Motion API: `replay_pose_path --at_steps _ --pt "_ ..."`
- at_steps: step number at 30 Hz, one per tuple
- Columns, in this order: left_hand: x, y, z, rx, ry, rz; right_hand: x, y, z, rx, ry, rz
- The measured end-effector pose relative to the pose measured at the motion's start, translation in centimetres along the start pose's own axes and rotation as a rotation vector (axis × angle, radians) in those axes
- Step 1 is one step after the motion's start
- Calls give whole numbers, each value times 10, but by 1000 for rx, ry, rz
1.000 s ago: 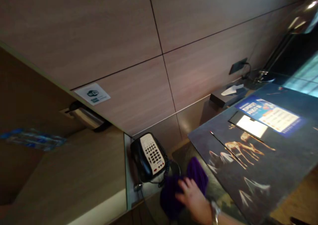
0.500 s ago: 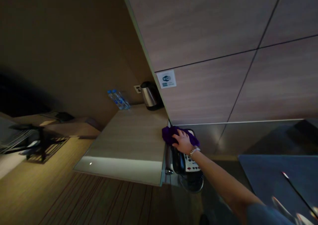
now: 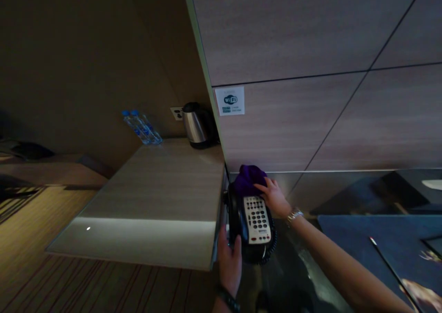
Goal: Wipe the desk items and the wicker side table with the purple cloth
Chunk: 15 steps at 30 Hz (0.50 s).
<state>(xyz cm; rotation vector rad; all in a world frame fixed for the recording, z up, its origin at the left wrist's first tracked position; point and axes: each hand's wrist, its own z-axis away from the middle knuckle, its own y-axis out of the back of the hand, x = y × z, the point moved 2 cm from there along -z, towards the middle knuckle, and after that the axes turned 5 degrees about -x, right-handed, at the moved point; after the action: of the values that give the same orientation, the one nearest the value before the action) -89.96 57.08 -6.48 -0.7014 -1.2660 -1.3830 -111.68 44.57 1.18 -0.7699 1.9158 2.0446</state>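
Right hand point(image 3: 274, 195), fingers spread, pressing a purple cloth point(image 3: 250, 178) against the top end of a black desk telephone point(image 3: 251, 228), cloth bunched between the phone and the wood-panelled wall point(image 3: 311, 119); left hand point(image 3: 229, 260) cupped around the phone's lower left edge, steadying it just beside the end of a pale wooden counter point(image 3: 155, 202). Judging by the cloth's place, only the phone's upper end under wiping so far, keypad and handset uncovered and seemingly left to do. Farther off on the counter, a kettle point(image 3: 195, 124) and two water bottles point(image 3: 141, 128), well apart from both hands.
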Motion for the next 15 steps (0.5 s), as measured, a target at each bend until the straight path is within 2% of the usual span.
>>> replay_pose_path --at_steps 1,3,6,8,9,11,13,15 --pt "12 -6 -14 4 1 -35 3 -5 -5 -8 -41 3" --pt "29 -17 -36 -1 25 -65 5 -23 16 -32 -78 7" --pt "40 -27 -55 8 32 -97 14 -58 89 -164 -4 -93" --pt "41 -28 -61 28 49 -154 40 -65 135 -216 51 -264" --pt "40 -28 -62 30 59 -182 64 -58 151 -171 50 -336" --pt "35 -26 -63 29 84 -215 132 -20 171 96 -29 -363" --pt "28 -25 -64 50 105 -223 220 43 174 457 -137 -236" --pt "19 -22 -66 119 93 -238 306 105 159 662 -198 -25"
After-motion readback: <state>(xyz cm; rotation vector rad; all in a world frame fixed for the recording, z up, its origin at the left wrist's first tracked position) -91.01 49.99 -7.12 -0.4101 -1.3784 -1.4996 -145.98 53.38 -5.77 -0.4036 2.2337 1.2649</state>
